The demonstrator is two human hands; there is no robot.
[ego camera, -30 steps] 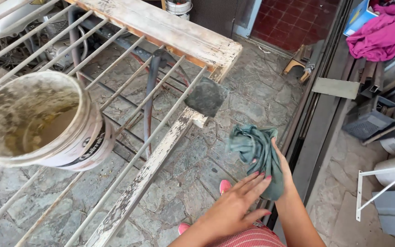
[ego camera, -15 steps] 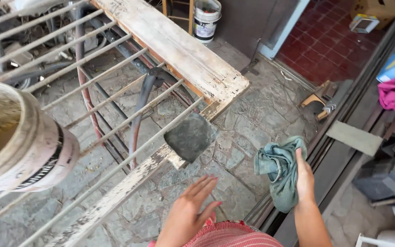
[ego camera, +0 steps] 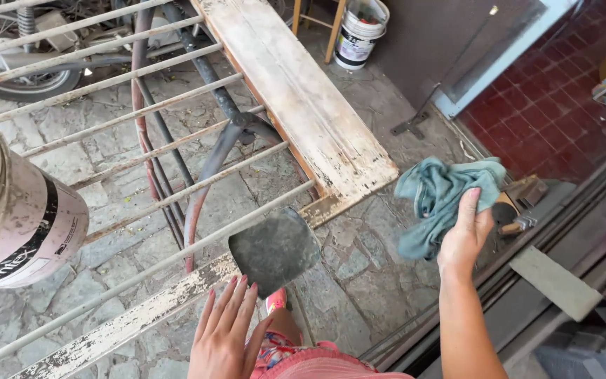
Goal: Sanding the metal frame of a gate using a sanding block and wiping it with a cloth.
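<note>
Gripping a teal rag (ego camera: 442, 200), right hand (ego camera: 463, 238) fingers clamp it; left hand (ego camera: 224, 335) fingers spread.

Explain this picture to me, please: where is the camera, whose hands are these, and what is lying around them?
The camera sits on a person's head and looks down, so both hands are that person's own. The right hand holds up a crumpled green-blue cloth. The left hand is open, holds nothing, and hovers close to a dark sheet of sandpaper resting on a worn white grille of metal bars with a wide wooden board. The grille lies flat above a stone floor. At the left edge is a dirty white bucket, and a second bucket stands farther off by the wall.
</note>
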